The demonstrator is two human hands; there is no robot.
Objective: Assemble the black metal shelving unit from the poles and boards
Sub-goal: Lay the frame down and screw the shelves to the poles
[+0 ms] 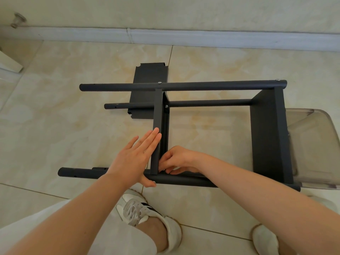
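I can read no writing, label, brand or number anywhere in front of me. The black poles [202,85] and boards [266,135] show only plain paint, and my shoe [136,210] has dark stripes but no legible mark.

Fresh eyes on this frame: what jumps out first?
A half-built black frame lies on its side mid-floor, two boards fixed between its poles. At the near pole, the left hand presses flat on the middle board while the right hand, fingers curled, works at the joint. A spare board lies flat on the tiles behind.
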